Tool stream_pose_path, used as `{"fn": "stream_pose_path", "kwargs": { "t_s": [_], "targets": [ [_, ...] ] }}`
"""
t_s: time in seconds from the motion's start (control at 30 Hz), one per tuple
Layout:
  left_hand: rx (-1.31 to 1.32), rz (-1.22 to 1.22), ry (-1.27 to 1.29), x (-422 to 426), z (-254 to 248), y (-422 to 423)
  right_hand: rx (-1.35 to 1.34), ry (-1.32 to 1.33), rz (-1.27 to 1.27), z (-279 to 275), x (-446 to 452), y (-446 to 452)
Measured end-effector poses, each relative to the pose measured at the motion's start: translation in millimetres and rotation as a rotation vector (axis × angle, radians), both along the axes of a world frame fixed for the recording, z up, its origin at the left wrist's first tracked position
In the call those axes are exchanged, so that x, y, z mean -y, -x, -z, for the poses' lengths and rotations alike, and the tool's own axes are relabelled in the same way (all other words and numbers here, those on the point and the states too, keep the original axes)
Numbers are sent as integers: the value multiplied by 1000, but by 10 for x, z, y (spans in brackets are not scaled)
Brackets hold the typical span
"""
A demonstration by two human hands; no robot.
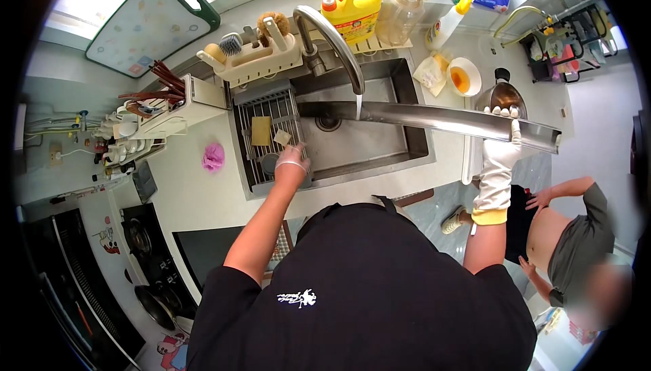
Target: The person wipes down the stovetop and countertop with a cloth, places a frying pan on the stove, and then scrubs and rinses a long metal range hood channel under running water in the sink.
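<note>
A long, trough-shaped metal piece (434, 117) slants across the sink (380, 150) and past its right rim. My right hand (502, 130), in a white glove with a yellow cuff, is closed around its right part. From the curved faucet (339, 38), water falls onto the metal near its left end. Over the drying rack (256, 110) at the sink's left, my left hand (292, 162) wears a thin clear glove. Its bent fingers pinch the edge of a small pale sponge (281, 137); the fingertips are partly hidden. A yellow sponge (260, 131) lies beside it on the rack.
Behind the sink stand a brush holder (261, 62), a yellow jug (354, 15) and a spray bottle (449, 22). A bowl (464, 76) and a metal pot (502, 96) are on the right counter. Another person (563, 235) stands at the right. A pink scrubber (213, 157) lies left.
</note>
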State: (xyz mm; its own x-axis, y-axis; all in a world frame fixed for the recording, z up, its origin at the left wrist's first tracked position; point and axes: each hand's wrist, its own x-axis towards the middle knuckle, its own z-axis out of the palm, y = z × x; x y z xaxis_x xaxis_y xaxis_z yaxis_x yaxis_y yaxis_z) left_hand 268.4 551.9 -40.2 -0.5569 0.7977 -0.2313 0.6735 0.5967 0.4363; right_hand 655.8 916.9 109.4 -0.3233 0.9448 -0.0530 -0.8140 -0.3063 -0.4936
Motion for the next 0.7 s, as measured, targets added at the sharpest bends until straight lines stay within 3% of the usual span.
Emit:
{"fn": "stream_pose_path", "kwargs": {
  "t_s": [0.57, 0.67, 0.7],
  "targets": [
    [237, 148, -56, -363, -50, -87, 89, -253, 188, -926, 455, -184],
    [312, 166, -287, -605, 12, 166, 170, -345, 233, -1238, 655, -141],
    [259, 181, -258, -748, -113, 248, 194, -400, 232, -1339, 737, -116]
  ]
}}
